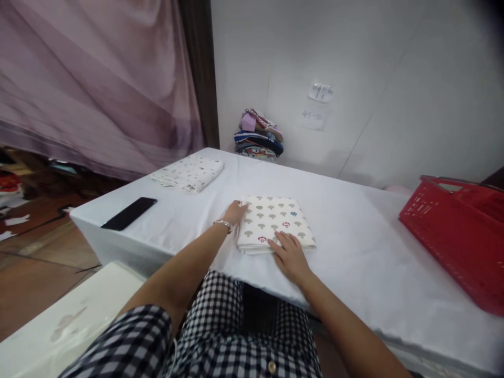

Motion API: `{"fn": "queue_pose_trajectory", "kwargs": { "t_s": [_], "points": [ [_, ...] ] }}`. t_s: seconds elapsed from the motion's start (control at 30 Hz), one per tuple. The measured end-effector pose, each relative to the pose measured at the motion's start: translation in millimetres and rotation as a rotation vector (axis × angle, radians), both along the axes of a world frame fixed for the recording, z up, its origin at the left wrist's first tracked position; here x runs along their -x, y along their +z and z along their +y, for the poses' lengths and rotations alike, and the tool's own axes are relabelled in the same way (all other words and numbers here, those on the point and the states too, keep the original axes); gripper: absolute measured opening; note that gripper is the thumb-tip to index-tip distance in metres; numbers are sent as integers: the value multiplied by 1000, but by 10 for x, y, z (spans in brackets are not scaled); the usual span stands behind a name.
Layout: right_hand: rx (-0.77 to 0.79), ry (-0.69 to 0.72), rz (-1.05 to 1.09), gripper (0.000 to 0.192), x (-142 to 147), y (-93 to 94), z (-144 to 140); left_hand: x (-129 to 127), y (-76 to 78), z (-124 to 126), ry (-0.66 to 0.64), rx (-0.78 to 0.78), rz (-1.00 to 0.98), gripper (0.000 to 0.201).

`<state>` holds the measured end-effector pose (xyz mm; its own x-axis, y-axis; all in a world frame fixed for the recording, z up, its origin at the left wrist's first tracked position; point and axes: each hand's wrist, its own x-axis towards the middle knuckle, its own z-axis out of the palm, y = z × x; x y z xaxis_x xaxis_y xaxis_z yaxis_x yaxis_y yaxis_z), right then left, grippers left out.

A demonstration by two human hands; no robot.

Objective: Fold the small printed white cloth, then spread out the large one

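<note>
Cream cloth (275,223) on white table (354,252), printed with tan mushrooms, a few red and blue. Left of cloth: second white cloth (189,171), small scattered dark print. Further left of cloth: black phone (129,213). Right of cloth: red basket (452,231). Behind cloth: stack (258,135) in pink, navy and mixed colours against white wall. Near side of cloth: black-and-white checked shirt (220,336). Far left: mauve curtain (94,79).

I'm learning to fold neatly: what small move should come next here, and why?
Probably smooth the folded mushroom-print cloth flat: the left hand touches its far-left edge and the right hand lies on its near edge, so both can press outward.
</note>
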<state>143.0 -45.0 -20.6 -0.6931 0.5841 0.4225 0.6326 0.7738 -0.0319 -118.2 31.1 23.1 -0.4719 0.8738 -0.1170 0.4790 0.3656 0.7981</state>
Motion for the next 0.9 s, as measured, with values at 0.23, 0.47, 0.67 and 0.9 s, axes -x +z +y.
{"fn": "queue_pose_trajectory", "kwargs": {
  "t_s": [0.23, 0.47, 0.67, 0.9],
  "points": [
    [53, -6, -18, 43, -10, 66, 0, -112, 64, -782, -91, 36, -230, 51],
    [112, 54, -12, 50, 285, 200, -93, -271, -1, -1109, -74, -45, -303, 48],
    [148, 111, 41, 43, 621, 245, -138, -269, -80, -1127, 12, -105, -361, 38],
    [145, 54, 129, 28, 838, 288, -147, -175, -208, -1267, -16, -58, -350, 15]
  ]
}}
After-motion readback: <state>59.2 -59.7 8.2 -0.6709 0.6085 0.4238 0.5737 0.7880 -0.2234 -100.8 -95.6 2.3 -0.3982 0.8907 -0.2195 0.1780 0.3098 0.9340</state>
